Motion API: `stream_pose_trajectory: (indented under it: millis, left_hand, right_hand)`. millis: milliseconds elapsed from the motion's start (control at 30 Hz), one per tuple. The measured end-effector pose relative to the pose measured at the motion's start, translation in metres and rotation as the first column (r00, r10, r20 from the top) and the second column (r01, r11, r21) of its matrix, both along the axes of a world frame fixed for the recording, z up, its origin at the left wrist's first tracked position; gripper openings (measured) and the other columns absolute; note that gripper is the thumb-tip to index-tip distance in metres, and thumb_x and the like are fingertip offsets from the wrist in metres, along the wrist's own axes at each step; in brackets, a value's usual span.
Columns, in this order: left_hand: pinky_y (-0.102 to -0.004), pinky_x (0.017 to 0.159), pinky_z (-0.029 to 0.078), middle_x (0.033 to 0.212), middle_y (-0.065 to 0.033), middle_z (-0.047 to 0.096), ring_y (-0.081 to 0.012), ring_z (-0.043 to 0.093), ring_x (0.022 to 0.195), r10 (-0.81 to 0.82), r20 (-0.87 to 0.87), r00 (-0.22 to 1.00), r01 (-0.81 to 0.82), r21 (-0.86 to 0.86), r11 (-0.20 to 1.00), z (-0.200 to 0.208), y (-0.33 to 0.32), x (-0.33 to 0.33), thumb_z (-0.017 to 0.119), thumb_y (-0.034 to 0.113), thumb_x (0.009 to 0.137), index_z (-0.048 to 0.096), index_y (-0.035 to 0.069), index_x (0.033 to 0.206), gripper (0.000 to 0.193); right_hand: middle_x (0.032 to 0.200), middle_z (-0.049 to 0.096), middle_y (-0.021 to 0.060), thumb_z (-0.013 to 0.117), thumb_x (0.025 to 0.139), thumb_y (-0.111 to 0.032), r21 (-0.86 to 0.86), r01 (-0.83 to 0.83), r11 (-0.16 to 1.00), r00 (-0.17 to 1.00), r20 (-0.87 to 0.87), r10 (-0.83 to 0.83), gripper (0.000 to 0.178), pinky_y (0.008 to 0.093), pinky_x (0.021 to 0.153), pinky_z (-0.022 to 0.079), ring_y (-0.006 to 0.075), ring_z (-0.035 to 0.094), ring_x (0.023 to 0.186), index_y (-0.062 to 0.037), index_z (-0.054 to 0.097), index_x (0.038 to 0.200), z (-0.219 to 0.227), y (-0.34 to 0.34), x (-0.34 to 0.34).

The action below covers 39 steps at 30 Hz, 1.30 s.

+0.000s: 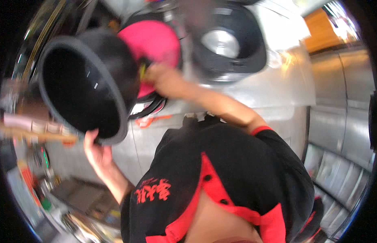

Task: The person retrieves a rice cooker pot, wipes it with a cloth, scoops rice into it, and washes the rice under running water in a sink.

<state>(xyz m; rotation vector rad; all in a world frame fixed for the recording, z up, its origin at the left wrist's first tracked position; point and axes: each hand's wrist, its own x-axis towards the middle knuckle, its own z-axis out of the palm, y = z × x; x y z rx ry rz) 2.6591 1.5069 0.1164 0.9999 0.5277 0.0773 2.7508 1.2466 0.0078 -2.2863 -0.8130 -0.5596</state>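
Observation:
My left hand (97, 150) grips the near rim of a large black inner pot (111, 54), thumb and fingers closed at its edge. Tilted on its side, the pot turns its dark mouth to the left, and two small light reflections show inside. Against or close to the pot's outer base is my right hand (166, 81), closed round a small yellow and dark pad (143, 72) that may be a scouring sponge; motion blurs it. Behind the pot lies a bright pink round surface (158, 38), partly covered by pot and hand.
An open black rice cooker body (251, 52) with a silver plate inside stands on the steel counter (289, 89). Steel cabinets (330, 81) line the right side. A shelf (34, 131) with pale pink items is at left, near the pot.

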Motion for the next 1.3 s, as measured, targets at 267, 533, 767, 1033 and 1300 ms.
stream_pose_trajectory:
  millis: [267, 533, 767, 1033, 1300]
  left_hand:
    - [-0.0457, 0.083, 0.045, 0.115, -0.0135, 0.053, -0.0284, 0.054, 0.099, -0.261, 0.013, 0.965, 0.261, -0.005, 0.965, -0.026, -0.003, 0.029, 0.057, 0.005, 0.068, 0.043, 0.0, 0.121, 0.055]
    - [-0.041, 0.069, 0.049, 0.106, -0.0141, 0.057, -0.0273, 0.058, 0.087, -0.443, 0.05, 0.895, 0.446, -0.133, 0.885, -0.018, -0.05, 0.05, 0.057, 0.005, 0.068, 0.047, -0.002, 0.115, 0.049]
    - [-0.0494, 0.072, 0.052, 0.104, -0.0141, 0.061, -0.0292, 0.061, 0.087, -0.404, 0.119, 0.907, 0.415, -0.097, 0.904, -0.014, -0.111, 0.037, 0.055, 0.006, 0.069, 0.052, -0.002, 0.111, 0.042]
    - [-0.0533, 0.067, 0.051, 0.105, -0.0129, 0.06, -0.0299, 0.06, 0.088, -0.133, 0.178, 0.975, 0.146, -0.059, 0.988, -0.009, -0.139, -0.031, 0.058, 0.004, 0.072, 0.051, 0.009, 0.114, 0.042]
    - [-0.0388, 0.059, 0.051, 0.104, -0.0185, 0.058, -0.0364, 0.058, 0.087, 0.065, 0.154, 0.986, -0.047, -0.117, 0.992, 0.026, -0.169, -0.07, 0.051, 0.002, 0.074, 0.05, -0.004, 0.109, 0.035]
  right_hand:
    - [0.079, 0.049, 0.0052, 0.06, 0.063, -0.017, -0.147, 0.011, 0.989, 0.98, -0.194, -0.04, 0.012, 0.0363, 0.059, 0.048, 0.0239, 0.052, 0.077, -0.011, 0.054, 0.07, -0.025, -0.096, -0.113]
    - [0.084, 0.057, 0.0095, 0.058, 0.063, -0.009, -0.232, 0.666, 0.709, 0.709, -0.095, -0.698, 0.016, 0.0357, 0.065, 0.05, 0.0248, 0.055, 0.079, -0.0057, 0.059, 0.079, -0.057, -0.266, -0.19]
    - [0.105, 0.055, 0.0122, 0.059, 0.067, -0.01, -0.01, 0.928, 0.373, 0.372, 0.127, -0.92, 0.029, 0.0392, 0.085, 0.044, 0.0314, 0.052, 0.097, -0.0063, 0.06, 0.096, -0.032, -0.435, -0.163]
    - [0.108, 0.054, 0.0157, 0.059, 0.071, -0.014, -0.286, 0.927, 0.241, 0.234, -0.059, -0.97, 0.023, 0.0408, 0.086, 0.041, 0.0335, 0.05, 0.101, -0.0039, 0.062, 0.091, -0.119, -0.537, -0.117]
    - [0.097, 0.06, 0.0159, 0.053, 0.075, -0.009, 0.021, 0.893, 0.449, 0.381, -0.566, -0.731, 0.026, 0.0346, 0.079, 0.045, 0.0294, 0.059, 0.088, -0.0028, 0.064, 0.097, -0.02, -0.443, -0.15]
